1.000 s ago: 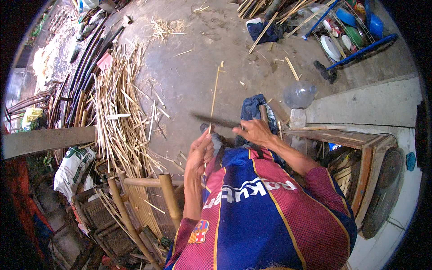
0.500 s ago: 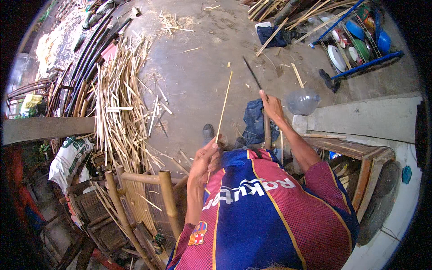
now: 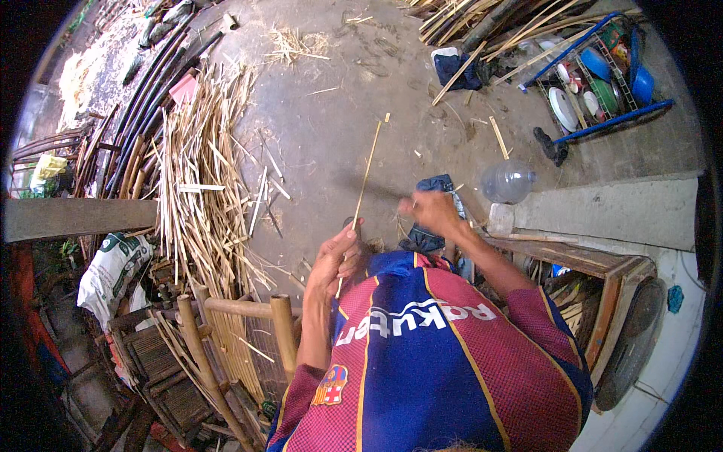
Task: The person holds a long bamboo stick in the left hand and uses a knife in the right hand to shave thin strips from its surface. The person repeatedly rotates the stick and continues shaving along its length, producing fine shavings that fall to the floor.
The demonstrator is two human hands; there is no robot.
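Note:
My left hand (image 3: 339,256) is closed around a thin bamboo strip (image 3: 367,173), which slants up and away over the floor with its lower end sticking out below my fingers. To its right, my right hand (image 3: 434,212) grips a long, dark knife (image 3: 376,188). Motion smears the blade, which points left toward the strip; I cannot tell whether the two touch. Beyond the strip's far tip lies a short pale offcut (image 3: 387,117). Dark blue cloth (image 3: 435,183) shows behind my right hand.
A large heap of split bamboo strips (image 3: 199,173) lies on the left, above a bamboo chair frame (image 3: 241,307). On the right are a clear plastic jug (image 3: 509,183), a wooden cabinet (image 3: 572,256) and a blue-framed dish rack (image 3: 595,83). More bamboo (image 3: 482,22) lies at the far side.
My right hand has swung left and nearer to me, bringing the knife from the strip's right side across toward it. The strip in my left hand has tilted slightly left.

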